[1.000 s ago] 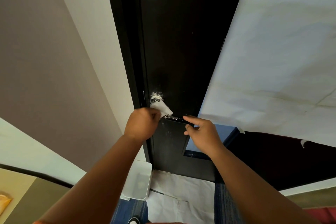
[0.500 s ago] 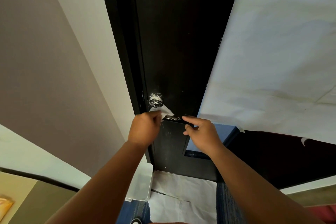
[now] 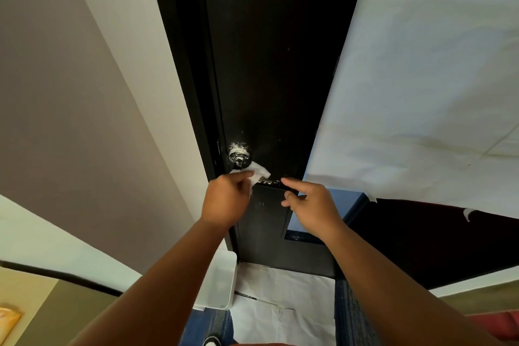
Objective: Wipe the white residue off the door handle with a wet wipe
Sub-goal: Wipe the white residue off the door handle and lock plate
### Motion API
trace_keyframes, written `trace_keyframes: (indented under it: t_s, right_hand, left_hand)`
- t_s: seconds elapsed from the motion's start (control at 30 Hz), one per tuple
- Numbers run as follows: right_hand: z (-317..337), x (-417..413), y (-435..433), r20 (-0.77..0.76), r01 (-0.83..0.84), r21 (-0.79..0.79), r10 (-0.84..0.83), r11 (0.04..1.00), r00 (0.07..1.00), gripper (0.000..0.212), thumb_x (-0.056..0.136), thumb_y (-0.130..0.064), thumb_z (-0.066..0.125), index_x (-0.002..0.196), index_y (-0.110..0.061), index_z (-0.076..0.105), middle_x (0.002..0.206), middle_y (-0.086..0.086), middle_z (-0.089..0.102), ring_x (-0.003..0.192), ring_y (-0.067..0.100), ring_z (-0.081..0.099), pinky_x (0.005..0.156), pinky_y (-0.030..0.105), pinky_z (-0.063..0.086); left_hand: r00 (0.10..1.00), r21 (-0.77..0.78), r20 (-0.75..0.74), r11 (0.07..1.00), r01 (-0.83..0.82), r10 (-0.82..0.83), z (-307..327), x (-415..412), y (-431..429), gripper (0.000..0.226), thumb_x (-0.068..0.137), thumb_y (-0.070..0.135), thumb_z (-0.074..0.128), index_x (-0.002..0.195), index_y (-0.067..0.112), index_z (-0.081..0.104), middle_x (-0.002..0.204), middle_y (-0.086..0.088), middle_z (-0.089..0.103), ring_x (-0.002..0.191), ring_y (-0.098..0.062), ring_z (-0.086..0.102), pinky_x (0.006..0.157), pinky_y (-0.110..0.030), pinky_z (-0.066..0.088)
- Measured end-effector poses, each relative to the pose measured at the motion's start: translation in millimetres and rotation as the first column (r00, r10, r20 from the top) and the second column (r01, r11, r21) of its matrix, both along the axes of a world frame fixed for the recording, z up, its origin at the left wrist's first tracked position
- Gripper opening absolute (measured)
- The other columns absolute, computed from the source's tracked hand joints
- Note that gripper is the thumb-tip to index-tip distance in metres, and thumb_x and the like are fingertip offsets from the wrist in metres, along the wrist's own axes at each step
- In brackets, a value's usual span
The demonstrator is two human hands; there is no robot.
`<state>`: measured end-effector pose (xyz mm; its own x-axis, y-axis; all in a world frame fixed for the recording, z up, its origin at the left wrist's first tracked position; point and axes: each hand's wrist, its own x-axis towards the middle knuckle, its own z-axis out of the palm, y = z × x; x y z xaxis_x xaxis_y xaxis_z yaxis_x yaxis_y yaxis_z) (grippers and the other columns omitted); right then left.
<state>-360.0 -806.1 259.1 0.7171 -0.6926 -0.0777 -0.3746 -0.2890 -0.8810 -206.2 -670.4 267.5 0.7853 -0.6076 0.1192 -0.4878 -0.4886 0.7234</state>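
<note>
A dark door (image 3: pixel 275 64) carries a lever handle (image 3: pixel 271 182) whose round base (image 3: pixel 238 156) is smeared with white residue. White specks also show along the lever between my hands. My left hand (image 3: pixel 226 199) is shut on a white wet wipe (image 3: pixel 259 171), pressed at the lever just below the round base. My right hand (image 3: pixel 311 208) rests its fingertips on the lever's far end, fingers apart, holding nothing.
A white sheet (image 3: pixel 421 93) covers the wall to the right of the door. A white bin (image 3: pixel 219 281) stands on the floor by the door frame, with white paper (image 3: pixel 280 303) spread on the floor beside it. A grey wall (image 3: pixel 70 93) runs along the left.
My left hand has slid the wipe down off the round base onto the lever, uncovering the smeared base. My right hand has stayed at the lever's end.
</note>
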Motion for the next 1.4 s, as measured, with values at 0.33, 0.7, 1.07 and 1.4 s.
trace_keyframes:
  t_s: [0.33, 0.7, 1.07, 1.4]
  right_hand:
    - [-12.1, -7.2, -4.7, 0.12, 0.079, 0.139, -0.096, 0.987, 0.988, 0.047, 0.099, -0.011, 0.058, 0.141, -0.031, 0.051, 0.117, -0.024, 0.061, 0.101, 0.012, 0.068, 0.08, 0.032, 0.061]
    - [-45.3, -47.7, -11.9, 0.002, 0.101, 0.211, -0.103, 0.972, 0.995, 0.015, 0.097, -0.017, 0.063, 0.104, -0.021, 0.075, 0.104, -0.004, 0.074, 0.1, 0.017, 0.069, 0.088, 0.038, 0.058]
    - [-56.5, -31.1, 6.4, 0.009, 0.174, 0.346, -0.189, 0.922, 0.982, 0.024, 0.091, -0.033, 0.071, 0.115, -0.034, 0.069, 0.116, -0.002, 0.067, 0.105, 0.022, 0.065, 0.091, 0.046, 0.058]
    - [2.5, -12.8, -26.4, 0.237, 0.43, 0.083, -0.437, 0.899, 0.868, 0.019, 0.093, -0.017, 0.069, 0.11, -0.018, 0.076, 0.108, -0.001, 0.073, 0.096, 0.013, 0.068, 0.084, 0.025, 0.056]
  left_hand:
    - [0.976, -0.006, -0.056, 0.977, 0.212, -0.212, -2.0, -63.7, -44.9, 0.029, 0.102, 0.02, 0.053, 0.122, 0.026, 0.073, 0.105, -0.005, 0.073, 0.092, -0.019, 0.066, 0.073, -0.022, 0.045]
    - [0.718, -0.177, -0.636, 0.959, 0.22, -0.283, -33.8, -82.6, -46.7, 0.021, 0.097, 0.01, 0.062, 0.109, 0.024, 0.074, 0.101, -0.007, 0.075, 0.088, -0.022, 0.074, 0.071, -0.029, 0.061]
    - [0.762, -0.066, -0.646, 0.998, 0.018, -0.056, -39.2, -70.7, -34.7, 0.017, 0.089, 0.011, 0.069, 0.085, 0.025, 0.078, 0.084, 0.004, 0.077, 0.083, -0.014, 0.074, 0.082, -0.032, 0.062]
    - [0.515, -0.111, -0.857, 0.976, -0.187, 0.001, -33.9, -31.0, -2.3, 0.02, 0.096, 0.009, 0.064, 0.111, 0.014, 0.074, 0.103, -0.014, 0.078, 0.089, -0.023, 0.073, 0.086, -0.038, 0.058]
